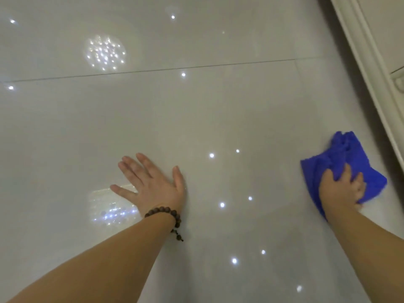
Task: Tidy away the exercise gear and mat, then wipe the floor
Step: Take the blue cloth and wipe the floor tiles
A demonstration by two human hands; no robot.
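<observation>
Pressing flat on the glossy tiled floor [218, 110], the left hand [153, 184] spreads its fingers, a beaded bracelet [168, 215] at the wrist. Farther right, the right hand [341, 189] grips a crumpled blue cloth [349, 158] near the white baseboard [367, 62].

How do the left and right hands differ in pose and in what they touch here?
The left hand lies flat with fingers spread, straight on the glossy floor; the right hand has curled fingers bunching the blue cloth. The left wrist wears a bead bracelet; the right is bare. The right hand is nearer the white baseboard. Both are down at floor level.
</observation>
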